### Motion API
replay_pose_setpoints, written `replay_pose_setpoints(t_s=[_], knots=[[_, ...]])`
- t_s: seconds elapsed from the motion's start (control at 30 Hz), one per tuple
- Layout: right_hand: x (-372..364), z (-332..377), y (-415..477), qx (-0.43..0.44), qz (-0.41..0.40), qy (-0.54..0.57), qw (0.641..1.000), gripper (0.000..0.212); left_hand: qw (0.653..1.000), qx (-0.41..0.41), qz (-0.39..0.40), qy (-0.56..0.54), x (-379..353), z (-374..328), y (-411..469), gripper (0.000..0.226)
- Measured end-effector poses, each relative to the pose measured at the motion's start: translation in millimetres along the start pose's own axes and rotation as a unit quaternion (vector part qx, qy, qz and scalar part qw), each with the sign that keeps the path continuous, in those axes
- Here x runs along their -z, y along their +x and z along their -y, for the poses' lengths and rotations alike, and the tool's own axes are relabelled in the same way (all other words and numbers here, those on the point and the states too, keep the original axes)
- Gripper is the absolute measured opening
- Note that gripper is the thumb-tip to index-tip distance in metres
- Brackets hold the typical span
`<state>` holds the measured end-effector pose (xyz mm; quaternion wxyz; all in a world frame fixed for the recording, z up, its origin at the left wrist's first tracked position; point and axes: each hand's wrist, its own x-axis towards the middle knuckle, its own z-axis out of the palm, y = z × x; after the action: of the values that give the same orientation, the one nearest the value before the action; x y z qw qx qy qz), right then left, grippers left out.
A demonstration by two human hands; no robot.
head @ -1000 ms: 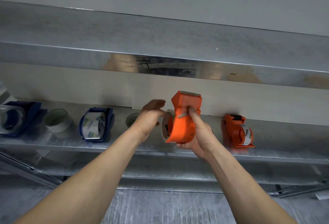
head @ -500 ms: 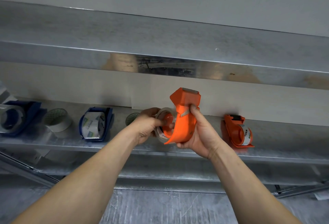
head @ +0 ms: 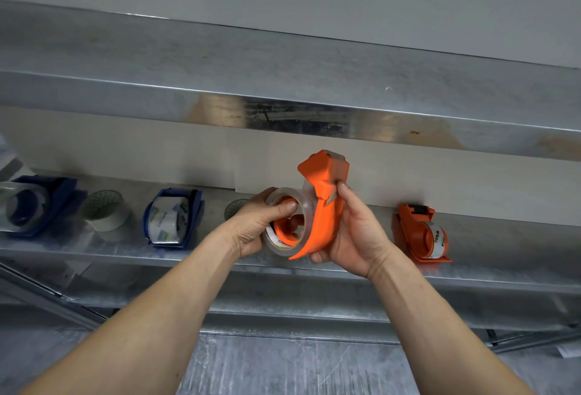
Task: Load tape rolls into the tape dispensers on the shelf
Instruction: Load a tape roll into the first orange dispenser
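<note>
An orange tape dispenser is held upright in front of the metal shelf, gripped from the right by my right hand. My left hand grips a clear tape roll that sits against the dispenser's orange hub, thumb on the roll's rim. A second orange dispenser with a roll in it stands on the shelf to the right. Two blue dispensers with rolls stand to the left.
A loose white tape roll lies between the blue dispensers, and another roll shows partly behind my left hand. An upper metal shelf overhangs closely above. A lower metal surface lies below my forearms.
My left hand took hold of the clear tape roll and brought it against the orange dispenser's hub. My right hand turned the dispenser slightly, its open side toward the roll.
</note>
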<state>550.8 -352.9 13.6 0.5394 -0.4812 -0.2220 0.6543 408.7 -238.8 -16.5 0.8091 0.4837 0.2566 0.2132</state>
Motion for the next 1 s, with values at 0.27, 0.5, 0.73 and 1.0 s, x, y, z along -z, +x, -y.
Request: replay_pose_setpoints(t_s=[0.27,0.5,0.73,1.0], knots=[[0.1,1.3,1.3,-0.019,-0.019,0.018,0.999,0.083,0.997,0.042,-0.06,-0.013,-6.5,1.7,2.6,0.068],[-9.6,6.5,6.4,0.021,-0.186,-0.058,0.981,0.073,0.991,0.044,-0.119,-0.05,-10.0,0.8,-1.9,0.048],[-8.2,4.5,21.9,0.298,-0.359,-0.199,0.862,0.026,0.987,0.056,-0.144,-0.053,-3.8,6.2,-4.7,0.048],[-21.4,7.2,14.6,0.327,-0.338,-0.406,0.783,0.033,0.973,0.035,-0.224,-0.042,-3.6,3.5,-2.0,0.033]])
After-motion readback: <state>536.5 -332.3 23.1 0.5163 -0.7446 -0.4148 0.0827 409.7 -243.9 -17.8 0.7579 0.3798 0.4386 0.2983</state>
